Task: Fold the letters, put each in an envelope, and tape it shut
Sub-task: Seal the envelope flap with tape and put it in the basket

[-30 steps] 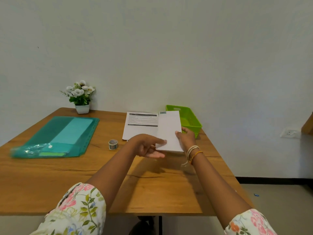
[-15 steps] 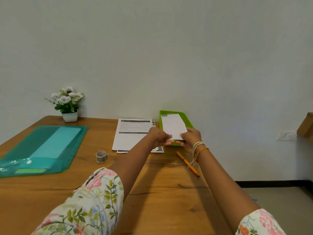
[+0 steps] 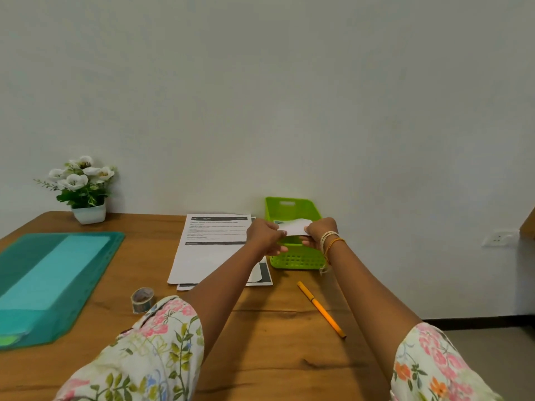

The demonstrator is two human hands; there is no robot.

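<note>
A white envelope (image 3: 293, 227) is held flat over the green basket (image 3: 292, 260) at the table's far right. My left hand (image 3: 265, 237) grips its left end and my right hand (image 3: 318, 231) grips its right end. Printed letters (image 3: 212, 247) lie in a small stack left of the basket. A roll of tape (image 3: 142, 298) stands on the table nearer to me, beside my left sleeve. A teal plastic folder (image 3: 49, 282) holding pale blue sheets lies at the left.
An orange pen (image 3: 320, 309) lies slanted on the wooden table (image 3: 278, 342) near its right edge. A potted white flower (image 3: 84, 189) stands at the back left by the wall. The floor drops away to the right.
Both hands carried the envelope away from me and to the right, from above the table to over the green basket. The pen, hidden before, now shows.
</note>
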